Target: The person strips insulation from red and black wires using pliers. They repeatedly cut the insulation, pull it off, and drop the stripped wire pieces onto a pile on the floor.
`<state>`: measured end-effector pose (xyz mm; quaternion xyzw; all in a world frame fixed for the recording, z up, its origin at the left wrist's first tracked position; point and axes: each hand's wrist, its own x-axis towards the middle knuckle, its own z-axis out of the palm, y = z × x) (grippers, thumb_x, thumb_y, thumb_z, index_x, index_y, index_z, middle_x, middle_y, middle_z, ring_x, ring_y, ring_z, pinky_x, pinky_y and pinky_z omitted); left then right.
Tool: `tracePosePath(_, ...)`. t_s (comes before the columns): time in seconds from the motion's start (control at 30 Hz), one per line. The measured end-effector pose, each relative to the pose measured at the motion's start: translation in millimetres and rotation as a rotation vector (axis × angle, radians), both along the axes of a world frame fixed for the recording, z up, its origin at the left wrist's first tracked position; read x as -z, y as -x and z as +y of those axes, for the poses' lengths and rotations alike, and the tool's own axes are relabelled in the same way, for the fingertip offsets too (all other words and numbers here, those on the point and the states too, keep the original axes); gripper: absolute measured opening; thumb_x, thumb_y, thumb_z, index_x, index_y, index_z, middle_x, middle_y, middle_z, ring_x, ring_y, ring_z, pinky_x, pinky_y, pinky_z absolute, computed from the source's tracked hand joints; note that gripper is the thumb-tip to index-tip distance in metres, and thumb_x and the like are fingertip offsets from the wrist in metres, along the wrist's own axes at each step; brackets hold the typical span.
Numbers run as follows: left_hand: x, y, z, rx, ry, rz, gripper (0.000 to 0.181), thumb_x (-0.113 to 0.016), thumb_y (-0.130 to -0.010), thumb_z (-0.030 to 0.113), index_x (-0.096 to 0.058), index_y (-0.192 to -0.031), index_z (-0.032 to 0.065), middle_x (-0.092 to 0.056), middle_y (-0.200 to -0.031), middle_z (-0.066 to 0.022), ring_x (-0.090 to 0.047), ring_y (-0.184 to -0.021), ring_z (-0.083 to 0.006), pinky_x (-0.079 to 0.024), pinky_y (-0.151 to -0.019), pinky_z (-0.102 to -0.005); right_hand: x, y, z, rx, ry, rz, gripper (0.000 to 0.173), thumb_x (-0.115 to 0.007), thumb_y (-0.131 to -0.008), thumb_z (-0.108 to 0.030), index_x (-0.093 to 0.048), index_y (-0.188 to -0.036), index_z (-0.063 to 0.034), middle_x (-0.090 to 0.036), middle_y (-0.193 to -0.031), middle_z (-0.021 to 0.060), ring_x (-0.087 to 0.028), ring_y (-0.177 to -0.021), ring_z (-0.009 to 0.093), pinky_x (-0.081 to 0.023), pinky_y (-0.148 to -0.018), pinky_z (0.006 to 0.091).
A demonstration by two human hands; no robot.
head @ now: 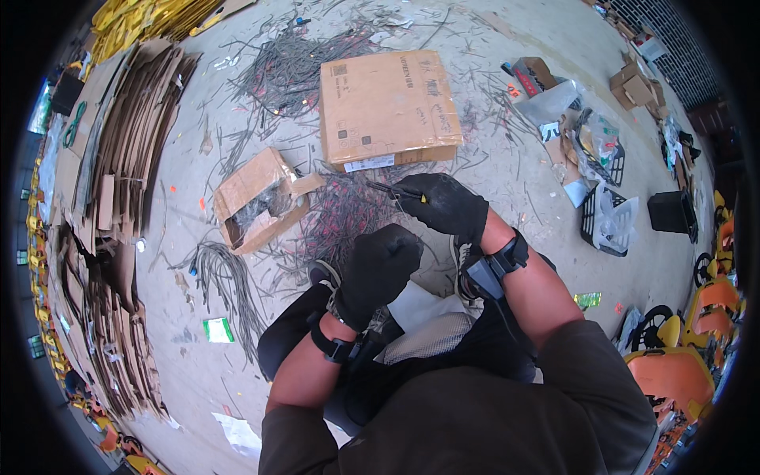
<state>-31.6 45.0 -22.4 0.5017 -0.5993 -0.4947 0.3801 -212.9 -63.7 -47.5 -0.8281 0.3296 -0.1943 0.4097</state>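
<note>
My right hand (pixel 446 205), in a black glove, is closed around a small dark tool with a bit of yellow on it; its exact kind cannot be told. The tool's thin end points left, over a heap of cut grey and reddish cable pieces (pixel 347 208) on the floor. My left hand (pixel 383 270), gloved in black too, is curled into a fist lower and to the left, above my lap. Whether anything is inside that fist is hidden. Beyond my hands stands a closed cardboard carton (pixel 389 107). An opened carton (pixel 261 199) with clear plastic inside lies left of the cable heap.
A bundle of grey cables (pixel 228 285) lies at the left, near stacks of flattened cardboard (pixel 127 136). More cable pieces (pixel 279 71) spread behind the carton. At the right are black plastic baskets (pixel 599 228), a black bin (pixel 671 214) and orange and yellow parts (pixel 671 380).
</note>
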Motion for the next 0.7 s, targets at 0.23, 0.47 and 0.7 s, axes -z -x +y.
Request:
tracePosePath(0.23,-6.4,4.9,4.5,0.098,0.021,0.026,0.009,-0.063,-0.085,0.011,-0.066,-0.085,0.0027,-0.068,-0.075,-0.0141,-0.07,-0.067,-0.029,-0.053,-0.061,-0.0361,8.5,2.2,-4.9,0.045,-0.058,-0.02,0.03,-0.063,-0.092,-0.027,-0.067,-0.108,-0.0014,-0.068,-0.083,0.0155,-0.064,-0.071,0.026,-0.052,-0.07,0.0388)
tracePosePath(0.47,-7.8,8.8,9.1,0.196,0.055,-0.031,0.008,-0.063,-0.084,0.01,-0.066,-0.084,0.0031,-0.065,-0.074,-0.0172,-0.066,-0.066,-0.0367,-0.053,-0.059,-0.0394,2.2,7.2,-11.7,0.101,-0.142,0.071,0.031,-0.06,-0.093,-0.031,-0.068,-0.108,-0.005,-0.068,-0.1,0.0207,-0.065,-0.092,0.038,-0.051,-0.081,0.0447)
tracePosePath(0.7,-10.1,12.9,13.2,0.279,0.068,-0.013,0.011,-0.068,-0.085,0.012,-0.068,-0.08,0.002,-0.064,-0.067,-0.0111,-0.063,-0.057,-0.0203,-0.05,-0.056,-0.0321,12.7,8.9,-21.9,0.123,-0.125,0.128,0.033,-0.058,-0.093,-0.034,-0.067,-0.105,-0.0044,-0.068,-0.097,0.0225,-0.064,-0.091,0.041,-0.05,-0.08,0.0464)
